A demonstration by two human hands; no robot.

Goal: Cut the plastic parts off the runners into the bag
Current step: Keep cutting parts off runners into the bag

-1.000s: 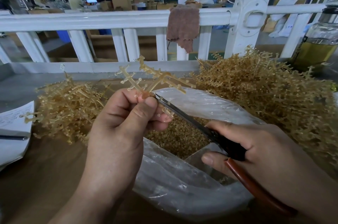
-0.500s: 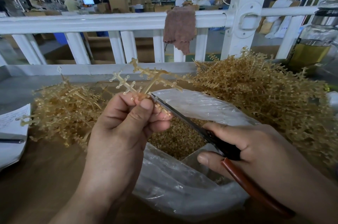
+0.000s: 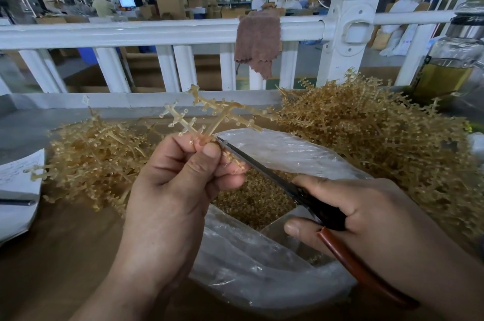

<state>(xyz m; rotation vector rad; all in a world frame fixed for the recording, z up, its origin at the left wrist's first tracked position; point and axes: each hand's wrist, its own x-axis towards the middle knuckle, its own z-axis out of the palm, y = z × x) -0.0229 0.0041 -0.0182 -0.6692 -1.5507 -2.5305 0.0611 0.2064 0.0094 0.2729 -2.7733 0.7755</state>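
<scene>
Runner: light, stiff, probably brittle; my left hand pinches its stem. Scissors: right hand grips handles, tips seemingly touching stem, above bag.

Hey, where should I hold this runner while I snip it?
Pinch the runner at the hub where its branches meet, coming from the left and below, as the left hand does now. The branches with parts fan out above, and the scissors reach in from the right over the bag.
</scene>
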